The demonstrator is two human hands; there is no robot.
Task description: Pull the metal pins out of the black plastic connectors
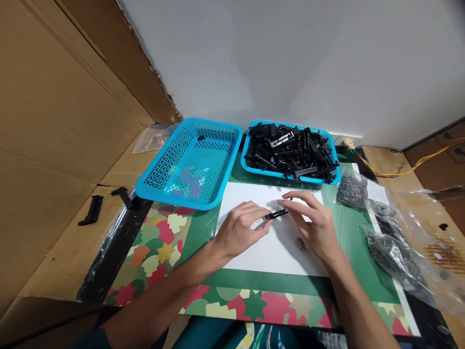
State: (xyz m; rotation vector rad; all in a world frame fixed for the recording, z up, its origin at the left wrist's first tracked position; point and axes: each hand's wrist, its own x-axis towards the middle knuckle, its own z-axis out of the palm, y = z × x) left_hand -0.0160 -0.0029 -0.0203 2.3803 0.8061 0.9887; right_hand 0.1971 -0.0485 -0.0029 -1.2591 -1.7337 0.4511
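My left hand (247, 225) pinches one end of a slim black plastic part (279, 214) above a white sheet of paper (240, 259). My right hand (312, 220) is at the part's other end, its thumb and fingertips brought close together; whatever they hold is too small to make out. On the paper, below the right hand, lies a small heap of thin brownish metal pieces (301, 244). Behind the hands stands a blue basket (249, 167) heaped with similar black plastic parts (290, 150).
A second blue basket (189, 202) at left holds one small black piece (201, 138). Two black parts (95, 209) lie on cardboard at far left. Plastic bags of small metal pieces (350, 190) lie at right. Yellow and green wires (392, 173) run along the back right.
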